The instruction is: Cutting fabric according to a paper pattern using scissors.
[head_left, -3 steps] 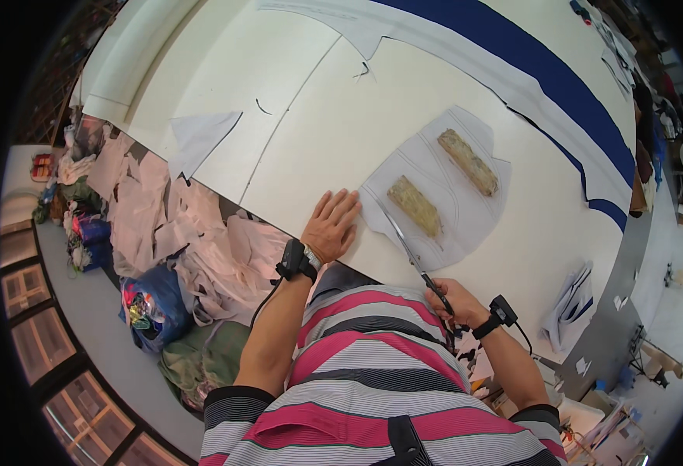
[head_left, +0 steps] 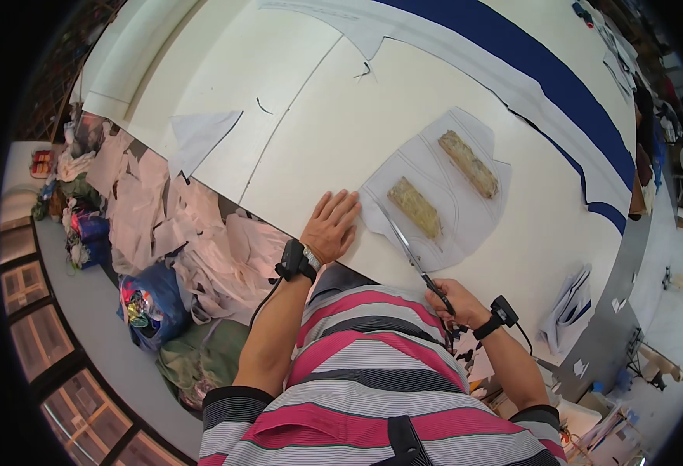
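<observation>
L hand (head_left: 331,227): palm down nr ctr of frame, laid flat w/ fingers close together, holding nothing visible; just beside left tip of pale cloth pc (head_left: 473,225), can't tell if touching it
R hand (head_left: 458,301): lower right of ctr, curled round black handles of scissors (head_left: 414,256)
Scissors: slanting up & left from R hand, over lower left part of cloth pc; can't tell if open or closed
Cloth pc: right of ctr, flat on whitish table (head_left: 303,155), marked w/ thin dark lines
On cloth pc: two tan, rough-looking blocks, apart & roughly parallel; lower block (head_left: 415,207) nr scissors, upper block (head_left: 469,163) further up & right
Upper right: long navy band (head_left: 539,58) curving along pale fabric (head_left: 466,66)
Left of table: triangular pale scrap (head_left: 202,140) at table edge, below big white roll (head_left: 132,70) in upper left
Lower right: folded pale fabric (head_left: 568,307) nr table corner
Beyond table, left of frame: heaped pale scraps (head_left: 217,260), blue bag (head_left: 163,303), green bundle (head_left: 206,357)
Bottom ctr: pink, grey & black striped shirt (head_left: 380,365)
Wrists: dark strapped device on each, plus metal watch (head_left: 310,256) on left
</observation>
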A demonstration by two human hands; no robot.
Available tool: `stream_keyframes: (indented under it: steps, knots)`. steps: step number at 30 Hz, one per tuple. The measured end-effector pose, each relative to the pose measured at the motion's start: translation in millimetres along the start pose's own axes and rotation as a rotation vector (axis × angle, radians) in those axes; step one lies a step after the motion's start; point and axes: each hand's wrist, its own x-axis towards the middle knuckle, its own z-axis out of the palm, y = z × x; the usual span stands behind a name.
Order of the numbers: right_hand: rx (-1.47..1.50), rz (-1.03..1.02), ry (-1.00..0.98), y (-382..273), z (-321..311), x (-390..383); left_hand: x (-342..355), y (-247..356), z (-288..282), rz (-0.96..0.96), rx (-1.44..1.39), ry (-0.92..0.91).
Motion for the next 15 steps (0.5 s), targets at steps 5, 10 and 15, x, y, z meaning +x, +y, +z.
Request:
stream_keyframes:
  steps: [5, 10, 15]
  knots:
    - [0.001, -0.008, -0.01, -8, -3, 4, 0, 0, -2, -0.007, 0.002, -0.001]
    - [-0.007, 0.015, -0.025, -25, -4, 9, 0, 1, -2, -0.002, 0.0, -0.01]
    - [-0.037, 0.053, -0.013, -33, -10, 7, -1, 1, -2, -0.012, -0.005, 0.0]
